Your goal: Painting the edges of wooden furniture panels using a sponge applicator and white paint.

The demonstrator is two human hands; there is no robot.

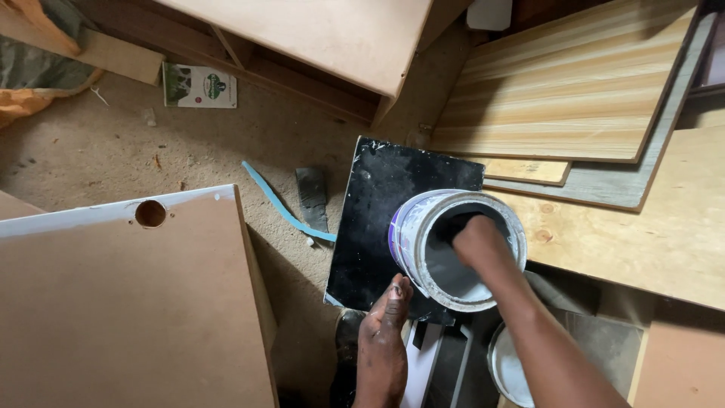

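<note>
Head view looks straight down at your two hands over a paint bucket (423, 227) tilted on its side, so that its open mouth faces up toward you. The bucket rests on a black square board (377, 196) lying on the sawdust-strewn floor (189, 151), near that board's right-hand edge and lower corner; the board seems to serve as a clean base under it. Your right hand (477, 240) is plunged through the mouth into the bucket, reaching the grey-white paint pooled at the low side. Its fingers are hidden inside, so I cannot tell how closed they are or whether they hold anything. Your left hand (384, 332) lies flat and open with its fingertips against the bucket's lower rim, gripping nothing. It looks placed there to brace the tilted bucket so it doesn't roll while the other hand works.

Just below your right forearm sits a round white lid (507, 370), off the bucket. To the left of the black board lie a blue plastic strip (283, 208) and a small dark scraper-like piece (311, 195). A brown board with a round hole (128, 302) fills the lower left. Striped wood-grain panels (566, 83) are stacked at upper right, with plain plywood (657, 227) beneath them.
</note>
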